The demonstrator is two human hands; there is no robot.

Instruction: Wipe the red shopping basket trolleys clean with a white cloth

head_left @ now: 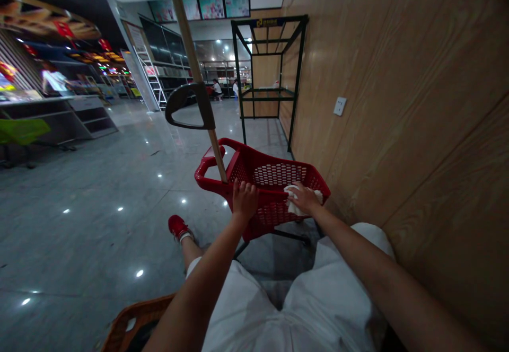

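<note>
A small red shopping cart [260,161] with a mesh basket stands in front of my knees. My left hand [244,199] grips the cart's near rim, close to the handle end. Toward the other end of that side, my right hand [305,198] holds a white cloth [294,208] against the rim and mesh. A wooden pole [191,50] rises from the handle end, carrying a dark loop-shaped plastic piece [208,109]. The pole's lower end is hidden at the cart.
A wood-panelled wall [382,76] with a socket [339,106] runs along the right. Beyond the cart stands a dark metal rack [296,97]. An orange basket [131,315] is at lower left, a green cart [24,131] farther left. People are in the background.
</note>
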